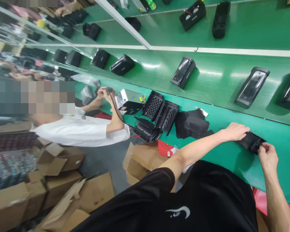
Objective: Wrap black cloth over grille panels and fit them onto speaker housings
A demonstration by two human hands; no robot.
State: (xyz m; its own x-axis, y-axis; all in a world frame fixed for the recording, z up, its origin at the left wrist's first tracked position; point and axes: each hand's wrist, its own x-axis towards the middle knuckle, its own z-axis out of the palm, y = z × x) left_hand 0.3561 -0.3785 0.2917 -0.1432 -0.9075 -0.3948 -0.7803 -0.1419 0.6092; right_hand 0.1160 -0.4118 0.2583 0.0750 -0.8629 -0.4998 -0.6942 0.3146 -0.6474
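Observation:
On the green bench top [228, 154] in front of me lies a black rectangular panel [250, 141], with what looks like black cloth over it. My left hand [237, 131] grips its far left end, fingers bent over the edge. At the opposite end, my right hand [268, 156] is closed in a pinch on its right corner; the fingertips are partly hidden. To the left of my left forearm is a loose pile of black cloth pieces [193, 124]. Beyond the pile stand several black perforated plastic grilles [168, 116], some leaning on each other.
Black speakers [183, 72] stand spaced along the green line [212, 87] behind the bench. A co-worker in a white sleeve [87, 130] handles a cable at the left, beside a white-and-black box [130, 100]. Open cardboard cartons [145, 158] sit below the bench edge.

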